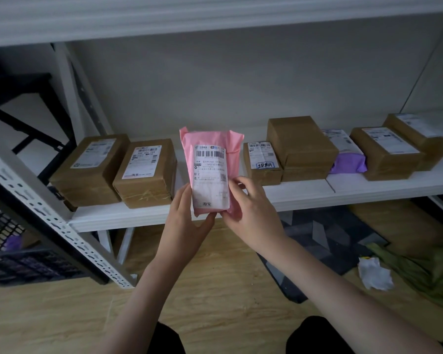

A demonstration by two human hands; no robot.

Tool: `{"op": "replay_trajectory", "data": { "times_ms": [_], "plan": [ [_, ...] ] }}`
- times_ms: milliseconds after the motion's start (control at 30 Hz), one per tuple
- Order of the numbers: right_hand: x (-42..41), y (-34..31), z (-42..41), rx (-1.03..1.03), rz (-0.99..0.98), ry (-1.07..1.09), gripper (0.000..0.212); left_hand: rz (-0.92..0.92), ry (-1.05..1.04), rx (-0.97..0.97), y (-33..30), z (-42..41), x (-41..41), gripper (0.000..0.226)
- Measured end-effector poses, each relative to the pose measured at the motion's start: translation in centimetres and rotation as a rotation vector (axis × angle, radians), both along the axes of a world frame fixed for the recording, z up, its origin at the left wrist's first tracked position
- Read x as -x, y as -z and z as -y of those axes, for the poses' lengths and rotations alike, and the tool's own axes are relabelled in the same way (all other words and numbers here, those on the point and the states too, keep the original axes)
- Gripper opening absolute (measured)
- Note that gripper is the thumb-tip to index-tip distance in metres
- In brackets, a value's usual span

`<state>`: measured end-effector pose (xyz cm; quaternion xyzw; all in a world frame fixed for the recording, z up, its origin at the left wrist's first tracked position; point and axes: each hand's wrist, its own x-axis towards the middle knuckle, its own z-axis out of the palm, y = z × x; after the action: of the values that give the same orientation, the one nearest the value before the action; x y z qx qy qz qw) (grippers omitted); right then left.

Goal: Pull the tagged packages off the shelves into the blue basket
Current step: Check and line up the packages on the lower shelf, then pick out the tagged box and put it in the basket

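Setting: a dim storage room with a white metal shelf [368, 186] against a pale wall, a wood-look floor below and a dark patterned mat [325, 233] under the shelf.
Shelf contents: brown taped boxes in a row, each with a white shipping label; one small box [262, 163] just right of centre carries a handwritten tag [264, 165] in a blue frame; a purple mailer [348, 163] lies between boxes further right.
Package in hand: a pink mailer [211, 159] held upright above the shelf's front edge, its printed label facing the camera; no handwritten tag shows on it.
Left hand: the left hand [187, 221] grips the pink mailer's lower left edge, fingers wrapped behind it.
Right hand: the right hand [248, 213] pinches the lower right edge, thumb across the label.
Basket: the blue basket [18, 261] sits at floor level to the far left, partly hidden behind the shelf's upright post, something purple already inside.
Step in hand: apparently reading the label to decide whether this package qualifies.
Next move: if it is judged tagged, carry it left and down past the post into the blue basket; otherwise set it back in the gap and reach for the small box with the tag.
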<state>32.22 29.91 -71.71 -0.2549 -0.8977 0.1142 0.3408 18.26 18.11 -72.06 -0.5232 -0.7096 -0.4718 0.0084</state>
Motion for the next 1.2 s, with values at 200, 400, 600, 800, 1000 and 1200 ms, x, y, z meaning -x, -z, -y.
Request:
{"op": "replay_trajectory", "data": {
  "times_ms": [200, 400, 600, 800, 1000, 1200],
  "plan": [
    [2.8, 1.2, -2.4, 0.153, 0.130, -0.029, 0.065, 0.253, -0.012, 0.071, 1.9, -2.5, 2.0, 0.050],
    [8.4, 1.3, -6.7, 0.465, 0.323, -0.052, 0.038, 0.287, -0.082, 0.291, 2.1, -6.1, 7.0, 0.046],
    [9.1, 1.0, -6.5, 0.402, 0.368, -0.041, 0.032, 0.265, -0.135, 0.353, 2.0, -6.6, 8.1, 0.040],
    [3.4, 1.4, -5.2, 0.068, 0.454, -0.032, 0.053, 0.034, -0.207, 0.381, 2.8, -3.0, 3.3, 0.058],
    [-4.4, 1.1, -7.8, 0.111, 0.381, 0.079, 0.046, 0.001, -0.225, 0.288, 1.8, -2.2, -1.1, 0.066],
    [-10.3, 0.4, -9.2, 0.204, 0.346, 0.189, 0.047, 0.009, -0.026, 0.353, 0.5, -6.8, -4.8, 0.056]
  ]
}}
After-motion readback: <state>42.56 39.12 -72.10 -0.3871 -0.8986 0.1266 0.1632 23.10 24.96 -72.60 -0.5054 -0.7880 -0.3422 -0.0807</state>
